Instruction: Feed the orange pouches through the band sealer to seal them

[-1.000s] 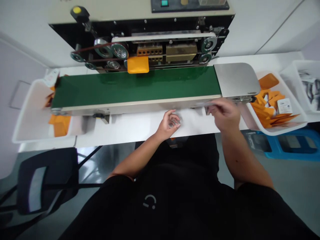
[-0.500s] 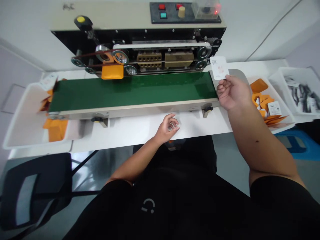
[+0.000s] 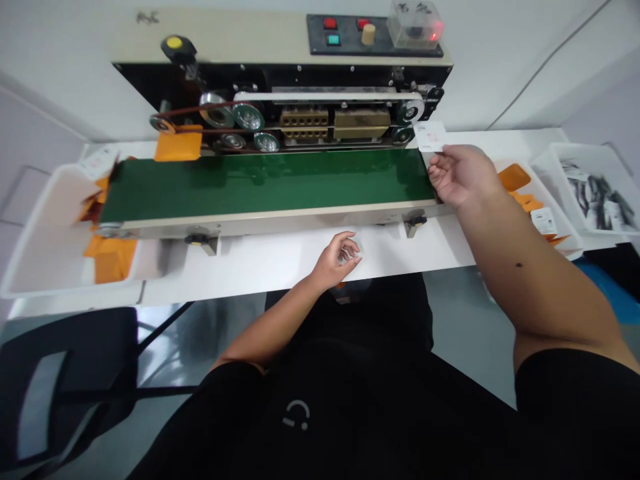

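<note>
My right hand (image 3: 460,175) pinches the lower edge of a small white printed packet (image 3: 429,135). The packet's far side meets the right-hand entry of a band sealing machine (image 3: 270,80), beside the end rollers. My left hand (image 3: 338,259) rests over the table's front edge, fingers loosely curled and apart, holding nothing. Between the machine's wheels and me runs a green conveyor belt (image 3: 270,183). At the left end of the rollers, an orange packet (image 3: 179,145) hangs with its top edge at the band, over the belt.
A white bin (image 3: 45,267) with orange packets stands at the left end of the belt. On the right are a bin of orange packets (image 3: 533,200) and a bin of dark, silvery pieces (image 3: 600,193). A black chair (image 3: 75,380) is at lower left.
My right hand has moved the white packet slightly left, up to the rollers. The orange packet has travelled left along the machine. My left hand has hardly moved.
</note>
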`<state>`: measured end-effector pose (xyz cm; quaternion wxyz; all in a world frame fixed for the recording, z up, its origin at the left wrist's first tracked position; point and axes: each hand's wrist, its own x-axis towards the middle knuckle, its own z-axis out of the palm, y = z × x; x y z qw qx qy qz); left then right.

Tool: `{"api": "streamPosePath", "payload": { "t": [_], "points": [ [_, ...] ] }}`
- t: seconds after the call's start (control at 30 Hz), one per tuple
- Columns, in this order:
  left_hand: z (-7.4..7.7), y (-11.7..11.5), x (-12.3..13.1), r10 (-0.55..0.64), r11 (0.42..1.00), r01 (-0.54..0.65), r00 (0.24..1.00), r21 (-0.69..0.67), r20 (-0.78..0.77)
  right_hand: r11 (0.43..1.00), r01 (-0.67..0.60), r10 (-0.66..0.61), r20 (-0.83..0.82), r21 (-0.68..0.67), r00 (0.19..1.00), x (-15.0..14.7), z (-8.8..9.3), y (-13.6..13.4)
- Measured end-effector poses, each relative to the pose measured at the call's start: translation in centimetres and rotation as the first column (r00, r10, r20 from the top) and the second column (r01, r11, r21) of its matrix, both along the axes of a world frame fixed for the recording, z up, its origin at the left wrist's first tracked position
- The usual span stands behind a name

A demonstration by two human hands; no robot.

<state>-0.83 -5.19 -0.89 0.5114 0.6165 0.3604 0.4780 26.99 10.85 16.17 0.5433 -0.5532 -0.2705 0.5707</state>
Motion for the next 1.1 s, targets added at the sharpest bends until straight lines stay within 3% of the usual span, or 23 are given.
{"api": "streamPosePath", "payload": {
  "t": [0.37, 0.47, 0.57, 0.7, 0.77, 0.87, 0.93, 1.0, 1.03, 1.1],
  "points": [
    [-0.3, 0.1, 0.0, 0.009, 1.000, -0.009, 1.000, 0.002, -0.008, 0.981, -0.192, 0.193, 0.052, -0.024, 0.980, -4.6, 0.1, 0.8],
    [-0.4, 0.1, 0.0, 0.011, 1.000, -0.011, 1.000, -0.005, -0.005, 0.968, -0.251, 0.252, 0.058, -0.018, 0.966, -5.3, 0.7, -0.1],
    [-0.5, 0.1, -0.1, 0.016, 1.000, -0.016, 1.000, -0.006, -0.008, 0.956, -0.289, 0.283, 0.117, 0.040, 0.952, -4.8, 1.1, -3.2],
    [-0.2, 0.1, -0.1, 0.019, 1.000, -0.019, 1.000, -0.014, -0.007, 0.934, -0.337, 0.314, 0.181, 0.120, 0.932, -1.9, 0.3, -9.5],
    [0.0, 0.1, -0.1, 0.011, 1.000, -0.011, 1.000, -0.022, -0.008, 0.953, -0.277, 0.243, 0.235, 0.123, 0.941, 0.4, -0.6, -12.5],
    [0.2, 0.2, -0.2, -0.004, 0.999, 0.003, 1.000, -0.034, -0.024, 0.981, -0.045, -0.029, 0.376, 0.186, 0.926, 4.6, -2.1, -15.3],
    [0.3, 0.3, -0.1, -0.006, 0.999, 0.004, 0.999, -0.046, -0.039, 0.951, 0.122, -0.258, 0.514, 0.283, 0.818, 7.8, -3.2, -16.1],
    [0.3, 0.4, -0.1, -0.004, 0.999, 0.002, 0.999, -0.047, -0.051, 0.906, 0.217, -0.415, 0.669, 0.362, 0.616, 11.3, -4.1, -16.3],
    [0.3, 0.5, -0.1, -0.007, 0.999, 0.005, 0.998, -0.045, -0.056, 0.895, 0.235, -0.445, 0.741, 0.378, 0.502, 13.1, -4.5, -16.2],
    [0.1, 0.6, 0.0, -0.011, 0.999, 0.008, 0.998, -0.036, -0.065, 0.920, 0.221, -0.381, 0.870, 0.323, 0.312, 16.5, -4.9, -15.9]
  ]
}}
